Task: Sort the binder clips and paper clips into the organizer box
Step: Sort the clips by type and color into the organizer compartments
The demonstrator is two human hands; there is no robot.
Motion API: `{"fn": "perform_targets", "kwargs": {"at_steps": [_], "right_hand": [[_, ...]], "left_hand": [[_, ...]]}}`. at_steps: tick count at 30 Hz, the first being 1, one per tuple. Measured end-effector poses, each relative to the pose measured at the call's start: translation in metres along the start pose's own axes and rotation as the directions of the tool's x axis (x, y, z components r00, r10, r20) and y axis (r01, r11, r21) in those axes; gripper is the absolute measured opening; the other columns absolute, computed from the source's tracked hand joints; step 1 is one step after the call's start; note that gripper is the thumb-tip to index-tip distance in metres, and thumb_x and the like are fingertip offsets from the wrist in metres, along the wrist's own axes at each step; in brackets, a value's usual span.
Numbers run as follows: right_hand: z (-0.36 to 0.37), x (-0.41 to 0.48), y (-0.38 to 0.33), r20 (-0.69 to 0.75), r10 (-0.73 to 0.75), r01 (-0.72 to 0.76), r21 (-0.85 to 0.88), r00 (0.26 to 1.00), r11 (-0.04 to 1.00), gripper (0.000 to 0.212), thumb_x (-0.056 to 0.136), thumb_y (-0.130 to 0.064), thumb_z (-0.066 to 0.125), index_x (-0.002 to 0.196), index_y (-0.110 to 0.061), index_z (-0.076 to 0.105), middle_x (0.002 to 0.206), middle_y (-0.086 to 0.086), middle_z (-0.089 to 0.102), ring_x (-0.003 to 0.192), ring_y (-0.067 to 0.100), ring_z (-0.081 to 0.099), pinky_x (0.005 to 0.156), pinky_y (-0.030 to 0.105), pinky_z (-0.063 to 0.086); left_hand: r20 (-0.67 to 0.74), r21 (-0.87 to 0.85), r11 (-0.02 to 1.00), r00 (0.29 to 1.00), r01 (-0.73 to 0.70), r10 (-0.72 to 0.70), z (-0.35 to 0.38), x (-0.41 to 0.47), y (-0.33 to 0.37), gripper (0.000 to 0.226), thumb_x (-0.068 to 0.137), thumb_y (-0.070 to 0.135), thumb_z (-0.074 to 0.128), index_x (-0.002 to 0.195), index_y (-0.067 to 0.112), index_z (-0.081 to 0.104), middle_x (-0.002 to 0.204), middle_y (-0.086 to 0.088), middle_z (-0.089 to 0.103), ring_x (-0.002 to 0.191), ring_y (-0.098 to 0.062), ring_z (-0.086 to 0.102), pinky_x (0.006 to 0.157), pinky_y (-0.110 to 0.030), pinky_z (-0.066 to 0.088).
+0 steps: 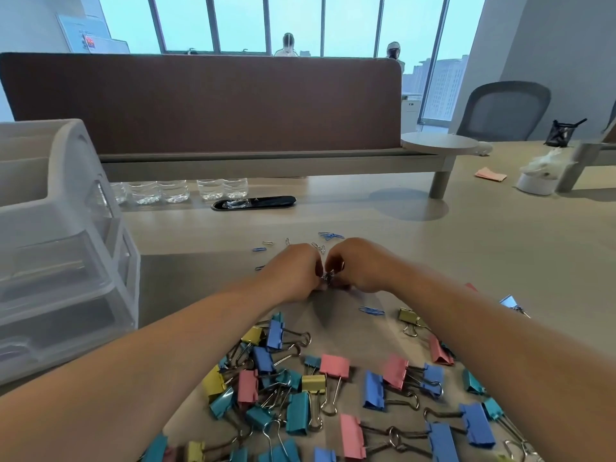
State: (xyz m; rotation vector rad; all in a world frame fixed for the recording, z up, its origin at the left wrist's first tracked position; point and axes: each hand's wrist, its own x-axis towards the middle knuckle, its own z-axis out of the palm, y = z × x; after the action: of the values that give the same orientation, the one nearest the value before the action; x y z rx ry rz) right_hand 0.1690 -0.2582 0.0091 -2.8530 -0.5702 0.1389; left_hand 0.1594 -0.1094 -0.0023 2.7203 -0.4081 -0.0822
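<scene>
Paper clips (328,277), a small silver tangle, are pinched from both sides by left hand (293,271) and right hand (361,268), fingers curled, at bench (466,245) centre. Loose paper clips (330,235) are scattered at 12 o'clock of the hands; binder clips (300,395) are heaped at 6 o'clock; organizer box (66,248) stands at 9 o'clock. Paper clips judged light, thin, slippery, prone to hooking together: fingertip pinch advised. Binder clips judged stiff, sprung: best taken by the coloured body.
</scene>
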Motion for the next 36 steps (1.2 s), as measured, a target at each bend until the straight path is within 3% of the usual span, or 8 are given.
{"fn": "perform_targets", "kwargs": {"at_steps": [7, 10, 15, 22, 26, 28, 31, 36], "right_hand": [[0.003, -0.003, -0.002, -0.013, 0.034, -0.034, 0.015, 0.999, 0.999, 0.009, 0.086, -0.016, 0.068, 0.09, -0.011, 0.073, 0.085, 0.004, 0.069, 0.08, 0.021, 0.061, 0.062, 0.026, 0.043], [0.008, 0.0, -0.003, -0.008, 0.06, -0.06, -0.019, 0.998, 0.998, 0.012, 0.086, -0.012, 0.062, 0.087, -0.006, 0.073, 0.086, 0.01, 0.07, 0.082, 0.027, 0.064, 0.066, 0.031, 0.049], [0.014, 0.002, -0.006, -0.012, 0.066, -0.067, -0.11, 0.998, 0.992, 0.023, 0.083, 0.0, 0.054, 0.061, -0.008, 0.052, 0.059, 0.007, 0.046, 0.063, 0.027, 0.046, 0.045, 0.028, 0.029], [0.01, 0.0, -0.008, -0.034, 0.049, -0.051, -0.042, 0.998, 0.998, 0.015, 0.083, 0.001, 0.054, 0.08, 0.001, 0.069, 0.077, 0.015, 0.063, 0.068, 0.026, 0.053, 0.057, 0.029, 0.039], [0.01, 0.003, -0.008, -0.028, 0.026, -0.027, -0.064, 0.999, 0.998, 0.012, 0.084, 0.0, 0.056, 0.083, -0.003, 0.068, 0.084, 0.014, 0.068, 0.072, 0.025, 0.057, 0.05, 0.027, 0.035], [0.01, 0.004, -0.01, -0.022, 0.015, -0.016, -0.081, 1.0, 0.997, 0.012, 0.085, -0.002, 0.057, 0.077, -0.007, 0.063, 0.083, 0.014, 0.068, 0.07, 0.025, 0.054, 0.047, 0.026, 0.033], [0.009, 0.004, -0.011, 0.001, 0.025, -0.025, -0.092, 1.0, 0.995, 0.013, 0.087, -0.002, 0.058, 0.079, -0.006, 0.067, 0.08, 0.012, 0.065, 0.069, 0.024, 0.052, 0.048, 0.024, 0.033], [0.014, 0.002, -0.012, -0.013, 0.058, -0.059, -0.102, 0.998, 0.993, 0.015, 0.087, -0.002, 0.056, 0.074, -0.007, 0.062, 0.068, 0.008, 0.052, 0.066, 0.026, 0.05, 0.045, 0.026, 0.031]], "left_hand": [[0.012, -0.014, 1.0, 1.0, -0.001, 0.001, 0.002, 0.004, -0.003, 0.017, 0.086, 0.017, 0.071, 0.102, 0.015, 0.072, 0.103, -0.005, 0.07, 0.091, -0.019, 0.063, 0.076, -0.026, 0.044], [0.023, 0.007, 1.0, 1.0, 0.001, -0.001, 0.002, 0.006, 0.0, 0.017, 0.086, 0.016, 0.07, 0.103, 0.013, 0.072, 0.102, -0.006, 0.07, 0.093, -0.022, 0.063, 0.078, -0.028, 0.046], [0.018, 0.064, 0.998, 1.0, -0.004, 0.003, 0.004, 0.01, 0.0, 0.012, 0.086, 0.015, 0.069, 0.097, 0.012, 0.073, 0.096, -0.008, 0.069, 0.089, -0.024, 0.065, 0.078, -0.034, 0.052], [0.023, 0.065, 0.998, 1.0, 0.005, -0.007, 0.003, 0.009, -0.001, 0.011, 0.084, 0.013, 0.068, 0.092, 0.009, 0.074, 0.089, -0.01, 0.071, 0.083, -0.024, 0.066, 0.079, -0.04, 0.055], [0.004, 0.127, 0.992, 1.0, -0.016, 0.015, 0.0, 0.006, 0.003, 0.007, 0.086, 0.01, 0.063, 0.079, 0.01, 0.065, 0.07, -0.006, 0.057, 0.074, -0.024, 0.058, 0.063, -0.034, 0.043], [-0.005, 0.124, 0.992, 1.0, -0.009, 0.01, -0.002, 0.004, 0.004, 0.007, 0.086, 0.007, 0.061, 0.08, 0.007, 0.064, 0.071, -0.007, 0.058, 0.076, -0.026, 0.059, 0.063, -0.037, 0.043], [-0.017, 0.087, 0.996, 1.0, 0.0, 0.001, -0.001, 0.002, 0.004, 0.016, 0.083, 0.002, 0.059, 0.09, 0.004, 0.073, 0.085, -0.015, 0.069, 0.082, -0.029, 0.065, 0.075, -0.043, 0.052], [-0.021, 0.07, 0.997, 1.0, 0.02, -0.018, 0.003, 0.0, 0.002, 0.014, 0.085, 0.003, 0.062, 0.089, 0.006, 0.075, 0.076, -0.01, 0.065, 0.075, -0.024, 0.062, 0.065, -0.035, 0.048]]}}
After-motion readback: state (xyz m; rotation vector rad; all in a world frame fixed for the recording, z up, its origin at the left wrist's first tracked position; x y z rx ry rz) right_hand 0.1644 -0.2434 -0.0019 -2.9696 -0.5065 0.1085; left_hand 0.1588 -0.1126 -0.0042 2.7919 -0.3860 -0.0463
